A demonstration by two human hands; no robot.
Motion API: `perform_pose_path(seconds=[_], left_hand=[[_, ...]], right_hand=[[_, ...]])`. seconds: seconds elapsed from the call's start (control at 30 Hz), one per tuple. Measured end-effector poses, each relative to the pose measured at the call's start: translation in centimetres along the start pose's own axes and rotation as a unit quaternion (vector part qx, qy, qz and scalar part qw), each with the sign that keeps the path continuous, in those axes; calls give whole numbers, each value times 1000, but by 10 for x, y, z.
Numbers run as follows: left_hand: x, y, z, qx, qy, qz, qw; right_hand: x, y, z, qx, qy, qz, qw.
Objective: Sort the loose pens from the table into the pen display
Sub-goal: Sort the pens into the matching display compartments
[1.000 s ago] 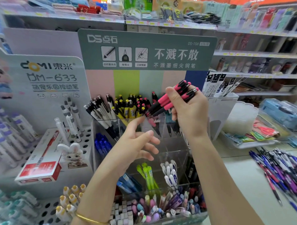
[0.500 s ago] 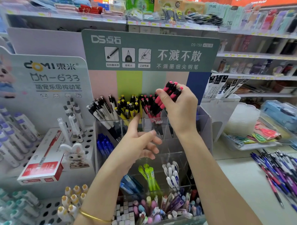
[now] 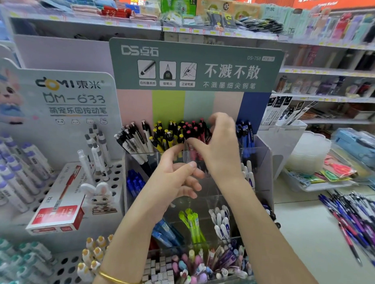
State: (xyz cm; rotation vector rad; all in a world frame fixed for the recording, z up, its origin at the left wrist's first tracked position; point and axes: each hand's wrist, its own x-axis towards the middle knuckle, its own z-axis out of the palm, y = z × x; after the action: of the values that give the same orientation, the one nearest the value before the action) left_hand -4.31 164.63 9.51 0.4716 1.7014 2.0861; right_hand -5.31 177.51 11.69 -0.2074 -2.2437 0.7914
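Observation:
The pen display (image 3: 265, 160) is a tiered clear rack under a grey-green sign. Its top row holds white, yellow, pink-and-black and blue pens. My right hand (image 3: 217, 147) curls round a bunch of pink-and-black pens (image 3: 191, 131) that stand in the top row's middle compartment, thumb in front and fingers behind. My left hand (image 3: 176, 178) hovers just below with loosely bent fingers, its index fingertip at the compartment's front edge, holding nothing. The loose pens (image 3: 361, 218), blue, purple and red, lie in a heap on the table at the right.
A DOMI pen stand (image 3: 72, 98) with a red pen box (image 3: 59, 209) stands to the left. Lower tiers hold green, white and blue pens and erasers. A white tray (image 3: 305, 185) and a blue case (image 3: 358, 147) sit at the right, shop shelves behind.
My right hand has come down and left with the pink-and-black pens, lowering them into the top-row compartment. My left hand stayed just below it.

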Motion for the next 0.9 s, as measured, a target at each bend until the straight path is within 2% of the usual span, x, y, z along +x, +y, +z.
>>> perform_pose_path(seconds=[0.07, 0.23, 0.43, 0.57, 0.73, 0.9], left_hand=[[-1, 0, -2, 2, -3, 0, 1000], [-5, 0, -3, 3, -10, -11, 1000], [-9, 0, -6, 2, -25, -19, 999], [-11, -1, -9, -1, -24, -23, 999], [-14, 1, -12, -7, -27, -27, 999], [-16, 2, -13, -13, -33, -35, 999]], right_hand=[[-7, 6, -3, -13, 25, 20, 999], [-12, 6, 4, -184, -24, 41, 982], [-15, 1, 8, -229, 11, 52, 972], [-18, -3, 12, -196, 39, 43, 979], [-6, -3, 23, -53, 3, 40, 998], [6, -1, 22, -24, 13, 64, 998]])
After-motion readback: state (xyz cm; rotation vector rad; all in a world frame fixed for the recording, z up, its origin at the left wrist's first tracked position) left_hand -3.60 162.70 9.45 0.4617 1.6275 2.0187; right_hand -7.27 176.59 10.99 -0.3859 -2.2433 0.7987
